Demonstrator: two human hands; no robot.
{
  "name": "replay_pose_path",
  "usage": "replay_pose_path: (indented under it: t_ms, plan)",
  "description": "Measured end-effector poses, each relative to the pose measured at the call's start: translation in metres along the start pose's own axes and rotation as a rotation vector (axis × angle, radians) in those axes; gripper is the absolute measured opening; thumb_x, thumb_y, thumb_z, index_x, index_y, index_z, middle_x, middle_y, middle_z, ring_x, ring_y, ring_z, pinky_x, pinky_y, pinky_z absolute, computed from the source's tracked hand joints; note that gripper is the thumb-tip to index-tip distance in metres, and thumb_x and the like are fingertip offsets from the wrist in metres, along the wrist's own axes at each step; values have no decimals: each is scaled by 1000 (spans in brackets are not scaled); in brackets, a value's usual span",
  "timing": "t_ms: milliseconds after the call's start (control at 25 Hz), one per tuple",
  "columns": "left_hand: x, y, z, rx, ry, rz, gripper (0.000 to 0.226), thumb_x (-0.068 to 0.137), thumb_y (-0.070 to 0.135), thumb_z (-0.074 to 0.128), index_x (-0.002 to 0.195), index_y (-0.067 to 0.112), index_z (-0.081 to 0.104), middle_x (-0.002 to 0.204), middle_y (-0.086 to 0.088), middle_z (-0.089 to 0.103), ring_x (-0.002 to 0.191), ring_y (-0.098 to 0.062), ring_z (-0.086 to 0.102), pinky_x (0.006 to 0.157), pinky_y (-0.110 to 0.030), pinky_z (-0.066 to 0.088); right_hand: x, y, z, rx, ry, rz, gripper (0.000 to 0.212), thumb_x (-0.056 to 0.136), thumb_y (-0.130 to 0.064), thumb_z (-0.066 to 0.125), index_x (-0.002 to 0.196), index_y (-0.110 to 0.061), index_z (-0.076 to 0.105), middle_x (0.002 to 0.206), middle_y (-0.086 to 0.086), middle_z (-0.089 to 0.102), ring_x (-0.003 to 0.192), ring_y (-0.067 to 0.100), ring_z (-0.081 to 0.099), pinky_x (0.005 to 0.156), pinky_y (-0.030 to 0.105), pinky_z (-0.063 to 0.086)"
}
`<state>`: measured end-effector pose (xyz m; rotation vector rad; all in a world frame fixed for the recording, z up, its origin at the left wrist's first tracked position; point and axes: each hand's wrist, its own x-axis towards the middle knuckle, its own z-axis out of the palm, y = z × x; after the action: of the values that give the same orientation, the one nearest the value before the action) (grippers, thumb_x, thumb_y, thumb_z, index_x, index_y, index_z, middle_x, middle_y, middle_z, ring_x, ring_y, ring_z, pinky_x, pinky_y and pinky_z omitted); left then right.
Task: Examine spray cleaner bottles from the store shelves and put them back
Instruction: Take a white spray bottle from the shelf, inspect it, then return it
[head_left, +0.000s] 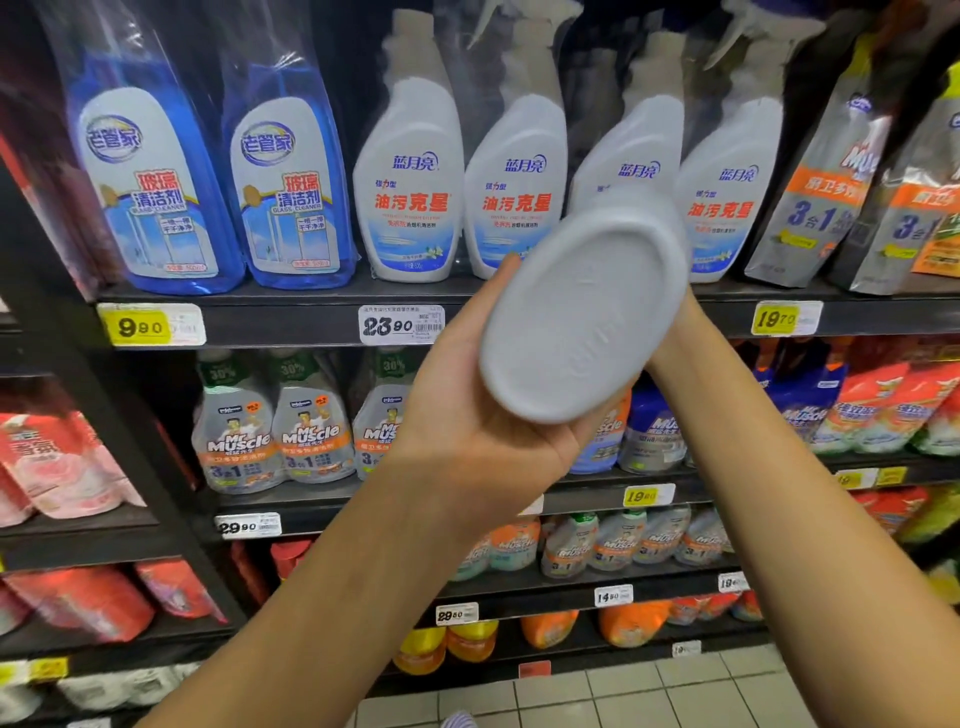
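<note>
You are mid-examination: your left hand (467, 410) grips the white spray cleaner bottle (582, 312), tilted base toward you, just in front of 3 matching bottles (410, 208) on the top shelf (291, 325). Your right hand is hidden behind it, so I cannot tell its grip. Putting the bottle back is still left.

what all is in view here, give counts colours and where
held bottle: one, white, base toward camera, before the top shelf
white spray bottles: at least three, white, top shelf middle
glass cleaner bottles: two, blue, top shelf left
silver pouches: two, silver, top shelf right
Mr Muscle bottles: several, grey and orange, lower shelves
red pouches: several, red and pink, lower left shelves
price tags: several, yellow or white, shelf edges
left hand: one, holds the held bottle
right hand: one, mostly hidden behind it
</note>
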<state>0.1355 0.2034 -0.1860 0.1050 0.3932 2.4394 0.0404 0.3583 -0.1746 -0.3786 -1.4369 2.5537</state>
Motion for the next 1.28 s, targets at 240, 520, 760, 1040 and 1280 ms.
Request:
replay_pose_path:
  t_ms: [240, 520, 760, 1040, 1280]
  plan:
    - [0, 0, 8, -80, 6, -79, 73, 53, 6, 70, 125, 2, 61, 123, -20, 62, 98, -36, 62, 54, -46, 58, 3, 17, -8, -14, -86, -40, 33, 104, -24, 37, 74, -13, 46, 48, 0, 61, 41, 9, 60, 37, 16, 47]
    - [1, 8, -18, -117, 67, -151, 93, 31, -11, 85, 121, 3, 64, 120, -14, 64, 105, -31, 61, 57, -46, 60, 11, 18, -22, 35, -178, -11, 32, 93, -44, 56, 97, -13, 63, 78, 9, 73, 73, 24, 71, 65, 36, 57]
    - [8, 11, -46, 145, 52, -136, 65, 54, 21, 84, 117, 25, 68, 113, 6, 64, 96, -13, 63, 65, -25, 59, 5, 9, -17, 91, -216, -67, 29, 95, -40, 54, 101, -13, 62, 106, 17, 60, 98, 28, 63, 84, 42, 56]
    - [15, 7, -60, 387, -39, -101, 44, 56, 35, 84, 93, 11, 78, 89, -8, 76, 74, -20, 74, 63, -29, 59, -8, -6, -13, 212, -414, -214, 29, 101, -36, 39, 112, -17, 59, 114, 15, 57, 116, 31, 52, 92, 46, 53]
    - [13, 3, -77, 652, -140, -7, 42, 52, 42, 90, 88, 23, 79, 93, -4, 76, 84, -18, 74, 67, -28, 58, -33, -13, -6, 166, -652, -193, 82, 58, -37, 77, 129, -4, 53, 121, 19, 58, 116, 35, 54, 106, 50, 38]
